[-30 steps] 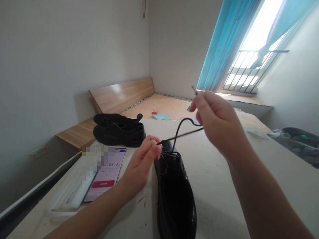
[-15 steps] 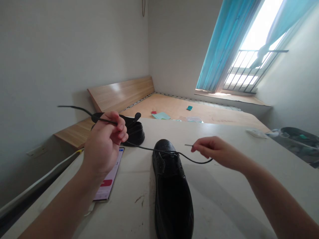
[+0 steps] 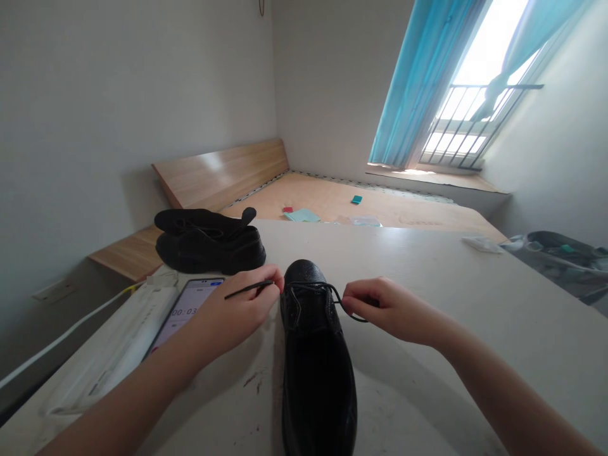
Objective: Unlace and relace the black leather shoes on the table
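White table (image 3: 399, 386), two shoes (image 3: 313, 326), left hand (image 3: 240, 316) and right hand (image 3: 396, 311), grip pinching one lace (image 3: 247, 289)

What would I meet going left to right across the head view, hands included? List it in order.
Wall socket, phone, left hand, nearer black shoe, right hand, clear packet, grey container.

On our view's clock face, we see a phone (image 3: 187, 301) at eight, a headboard (image 3: 223, 170) at ten, a blue curtain (image 3: 408, 88) at one, a window (image 3: 489, 54) at two.
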### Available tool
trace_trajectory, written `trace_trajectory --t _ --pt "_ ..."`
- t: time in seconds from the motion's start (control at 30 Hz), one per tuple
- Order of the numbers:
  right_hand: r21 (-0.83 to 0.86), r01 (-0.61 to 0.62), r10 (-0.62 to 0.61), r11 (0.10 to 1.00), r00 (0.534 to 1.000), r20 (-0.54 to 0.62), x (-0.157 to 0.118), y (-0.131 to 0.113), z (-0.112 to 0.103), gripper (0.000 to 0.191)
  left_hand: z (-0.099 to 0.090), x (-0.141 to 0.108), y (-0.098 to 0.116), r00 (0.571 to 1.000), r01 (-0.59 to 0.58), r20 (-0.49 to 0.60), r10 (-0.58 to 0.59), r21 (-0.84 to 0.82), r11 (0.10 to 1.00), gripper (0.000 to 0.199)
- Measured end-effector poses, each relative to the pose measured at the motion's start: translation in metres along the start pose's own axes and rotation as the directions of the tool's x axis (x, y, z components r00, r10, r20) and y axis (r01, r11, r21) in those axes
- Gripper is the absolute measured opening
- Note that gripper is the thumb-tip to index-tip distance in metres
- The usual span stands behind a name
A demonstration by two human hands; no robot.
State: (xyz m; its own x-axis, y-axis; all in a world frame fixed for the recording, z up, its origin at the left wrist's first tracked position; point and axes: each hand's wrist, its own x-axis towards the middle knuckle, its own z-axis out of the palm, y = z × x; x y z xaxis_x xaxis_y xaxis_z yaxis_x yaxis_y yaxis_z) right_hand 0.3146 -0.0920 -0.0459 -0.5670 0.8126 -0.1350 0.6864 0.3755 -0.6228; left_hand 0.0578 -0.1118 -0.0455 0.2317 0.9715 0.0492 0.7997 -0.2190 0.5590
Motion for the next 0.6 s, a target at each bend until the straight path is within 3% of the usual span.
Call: trace_trajectory --t 0.17,0.27,0.37,0.5,0.6 --pt "-0.001 0.017 -0.017 1.000 0.998 -0.059 0.004 -0.002 0.007 0.032 0.003 0.001 -0.011 0.991 -0.136 0.009 0.136 0.092 0.986 0.022" --pt "-0.040 0.061 -0.064 0.997 0.995 -0.075 0.007 -0.002 0.011 0.030 0.005 0.004 -0.008 0.998 -0.052 0.041 0.048 0.089 0.995 0.023" --pt "-0.155 0.064 -0.091 0.986 0.981 -0.170 0.006 -0.003 0.016 0.030 0.006 0.006 0.002 0.998 0.002 0.062 -0.008 0.089 0.996 0.019" --pt "-0.317 0.063 -0.174 0.946 0.926 -0.334 -0.001 -0.011 0.024 0.027 0.003 0.002 0.008 0.998 0.010 0.059 -0.017 0.121 0.993 0.014" --pt "-0.432 0.106 -0.257 0.896 0.917 -0.307 -0.006 -0.020 0.032 0.036 0.000 0.000 0.007 0.996 -0.029 0.083 0.019 0.122 0.992 0.027"
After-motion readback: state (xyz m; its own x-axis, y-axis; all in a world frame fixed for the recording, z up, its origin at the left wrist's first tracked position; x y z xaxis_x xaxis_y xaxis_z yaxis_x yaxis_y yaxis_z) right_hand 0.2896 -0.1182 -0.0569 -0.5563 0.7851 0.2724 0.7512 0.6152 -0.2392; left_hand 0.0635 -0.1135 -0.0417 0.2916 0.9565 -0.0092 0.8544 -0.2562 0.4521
